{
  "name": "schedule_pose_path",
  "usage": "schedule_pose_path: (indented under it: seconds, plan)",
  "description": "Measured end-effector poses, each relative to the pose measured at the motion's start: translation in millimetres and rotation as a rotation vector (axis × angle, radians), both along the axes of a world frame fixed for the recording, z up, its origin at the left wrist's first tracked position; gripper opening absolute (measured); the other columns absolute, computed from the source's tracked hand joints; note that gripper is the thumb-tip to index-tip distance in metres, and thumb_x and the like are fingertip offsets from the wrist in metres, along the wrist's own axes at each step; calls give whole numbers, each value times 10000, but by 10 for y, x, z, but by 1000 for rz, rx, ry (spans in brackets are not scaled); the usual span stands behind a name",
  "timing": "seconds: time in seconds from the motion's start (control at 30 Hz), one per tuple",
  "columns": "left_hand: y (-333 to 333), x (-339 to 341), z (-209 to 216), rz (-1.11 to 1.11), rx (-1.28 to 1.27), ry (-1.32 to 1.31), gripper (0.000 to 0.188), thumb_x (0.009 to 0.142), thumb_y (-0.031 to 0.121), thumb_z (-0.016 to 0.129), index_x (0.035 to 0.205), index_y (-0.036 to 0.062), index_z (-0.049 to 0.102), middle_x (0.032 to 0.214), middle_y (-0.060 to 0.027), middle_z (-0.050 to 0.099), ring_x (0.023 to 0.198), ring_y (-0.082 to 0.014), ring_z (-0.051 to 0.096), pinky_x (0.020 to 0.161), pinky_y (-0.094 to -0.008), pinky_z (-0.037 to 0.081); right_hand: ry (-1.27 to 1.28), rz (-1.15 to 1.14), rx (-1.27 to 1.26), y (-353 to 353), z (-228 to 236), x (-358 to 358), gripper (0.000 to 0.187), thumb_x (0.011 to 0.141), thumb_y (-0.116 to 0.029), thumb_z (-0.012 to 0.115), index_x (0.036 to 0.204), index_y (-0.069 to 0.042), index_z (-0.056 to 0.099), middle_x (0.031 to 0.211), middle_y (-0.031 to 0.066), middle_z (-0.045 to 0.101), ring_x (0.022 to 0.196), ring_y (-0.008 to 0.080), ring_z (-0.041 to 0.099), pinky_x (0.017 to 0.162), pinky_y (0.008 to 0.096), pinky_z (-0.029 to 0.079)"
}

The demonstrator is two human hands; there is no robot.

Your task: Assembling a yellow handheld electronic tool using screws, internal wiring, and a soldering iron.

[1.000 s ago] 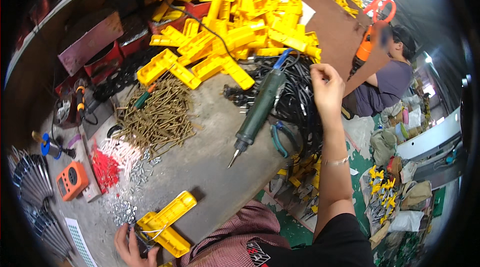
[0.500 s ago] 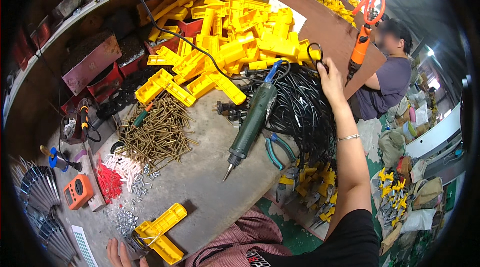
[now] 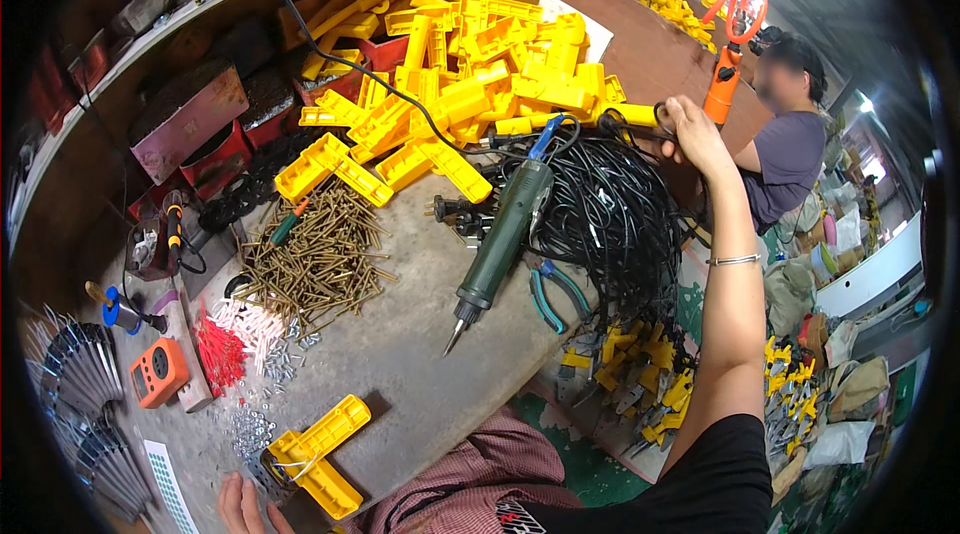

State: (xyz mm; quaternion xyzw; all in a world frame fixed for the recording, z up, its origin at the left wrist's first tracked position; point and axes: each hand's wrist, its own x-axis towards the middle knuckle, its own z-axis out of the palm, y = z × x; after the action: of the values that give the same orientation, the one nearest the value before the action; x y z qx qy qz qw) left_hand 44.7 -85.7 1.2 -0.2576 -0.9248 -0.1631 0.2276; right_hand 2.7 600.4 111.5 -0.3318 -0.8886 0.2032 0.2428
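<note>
One left hand (image 3: 248, 507), fingers slightly spread, lies beside one V-shaped yellow piece (image 3: 322, 456), lower left of one green power screwdriver (image 3: 505, 234); right of the screwdriver, one pair of pliers (image 3: 541, 302), then one right hand (image 3: 697, 137) pinching one black cable (image 3: 657, 115).

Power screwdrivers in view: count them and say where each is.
2: a dark green one lies on the bench by the black cables, and an orange one hangs at upper right; others may be hidden.
</note>
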Motion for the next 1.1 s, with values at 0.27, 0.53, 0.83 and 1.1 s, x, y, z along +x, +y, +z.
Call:
schedule_pose_path:
  seconds: [0.27,0.53,0.83,1.1]
  plan:
    - [165,-28,87,-55,23,8,281,865,27,655,1142,-17,644,1102,-193,633,969,-333,617,827,-406,507,56,590,-745,-1846,564,303,577,900,-86,572,1429,-17,354,832,67,617,567,79,541,454,227,444]
    - [1406,-48,312,-781,881,-1723,681,859,179,731,1430,24,393,1174,-133,629,1148,-198,572,990,-345,460,61,1237,-1657,-3724,207,22,311,1006,-165,448,1273,-8,422,756,51,552,517,80,505,455,234,428]
    - [1012,129,271,-214,22,-423,106,795,149,678,839,87,604,685,-49,589,600,-212,626,524,-341,494,328,565,193,-2550,-766,-615,654,887,-114,635,1444,27,324,1165,181,606,1039,307,601,951,375,462]
    - [944,-97,314,-242,52,-356,161,767,155,700,774,82,557,680,-33,542,586,-190,594,493,-330,468,-208,1447,-52,-3680,-745,310,385,784,-122,720,1152,-71,622,1001,116,630,939,283,628,839,371,504]
